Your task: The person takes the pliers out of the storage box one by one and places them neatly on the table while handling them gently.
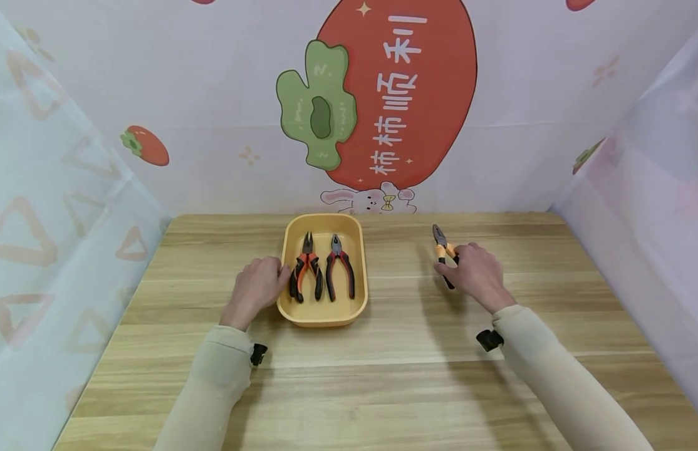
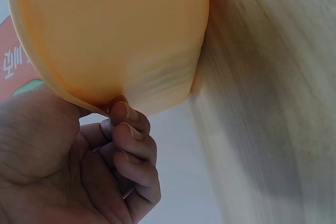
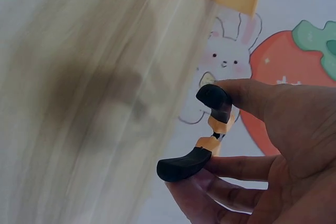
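My left hand (image 1: 259, 285) grips the left rim of a yellow plastic tray (image 1: 321, 323), thumb on the inner side and fingers curled under the lip (image 2: 79, 100). Inside the tray lie two pairs of pliers side by side, jaws toward the back wall: long-nosed pliers (image 1: 307, 247) with orange-and-black handles and pliers (image 1: 336, 245) with red-and-black handles. To the right of the tray, my right hand (image 1: 477, 272) holds a third pair of pliers (image 1: 440, 238) with light-orange-and-black handles. Its handles (image 3: 184, 165) are spread, with the thumb on one and fingers on the other, above the table.
The wooden table (image 1: 349, 388) extends in front of and around the tray. A white cloth backdrop (image 1: 213, 94) with a large red persimmon print (image 1: 405, 94) rises along the back edge, and cloth walls (image 1: 39, 188) border the left and right sides.
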{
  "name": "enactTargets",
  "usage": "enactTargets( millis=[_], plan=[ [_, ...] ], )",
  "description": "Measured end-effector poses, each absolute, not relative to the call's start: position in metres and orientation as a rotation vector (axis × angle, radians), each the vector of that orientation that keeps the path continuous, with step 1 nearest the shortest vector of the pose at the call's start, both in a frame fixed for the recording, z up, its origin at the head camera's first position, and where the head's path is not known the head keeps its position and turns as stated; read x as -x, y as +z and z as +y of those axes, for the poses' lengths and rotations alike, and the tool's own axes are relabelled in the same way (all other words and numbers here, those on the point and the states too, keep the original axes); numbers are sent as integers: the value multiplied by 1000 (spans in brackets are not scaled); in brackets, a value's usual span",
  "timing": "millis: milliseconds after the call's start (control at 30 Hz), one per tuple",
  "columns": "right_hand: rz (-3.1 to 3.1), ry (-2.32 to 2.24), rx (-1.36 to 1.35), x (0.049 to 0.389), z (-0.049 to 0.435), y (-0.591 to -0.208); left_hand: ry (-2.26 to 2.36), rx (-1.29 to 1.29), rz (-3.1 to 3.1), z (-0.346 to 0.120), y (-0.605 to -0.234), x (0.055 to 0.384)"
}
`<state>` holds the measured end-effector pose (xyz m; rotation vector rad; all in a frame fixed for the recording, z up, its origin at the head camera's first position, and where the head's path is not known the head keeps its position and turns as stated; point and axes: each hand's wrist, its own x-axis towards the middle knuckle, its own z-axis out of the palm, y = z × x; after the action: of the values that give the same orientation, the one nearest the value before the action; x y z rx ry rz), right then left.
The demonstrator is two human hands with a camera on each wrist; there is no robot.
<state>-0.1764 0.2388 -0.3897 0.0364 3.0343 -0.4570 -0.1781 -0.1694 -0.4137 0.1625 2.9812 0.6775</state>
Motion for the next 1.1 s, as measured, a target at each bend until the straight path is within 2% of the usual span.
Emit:
enactTargets(
  millis=[1100],
  plan=[
    [2899,-473,-224,194,302,-423,641,-149,2964,-170,-410,177]
  ],
)
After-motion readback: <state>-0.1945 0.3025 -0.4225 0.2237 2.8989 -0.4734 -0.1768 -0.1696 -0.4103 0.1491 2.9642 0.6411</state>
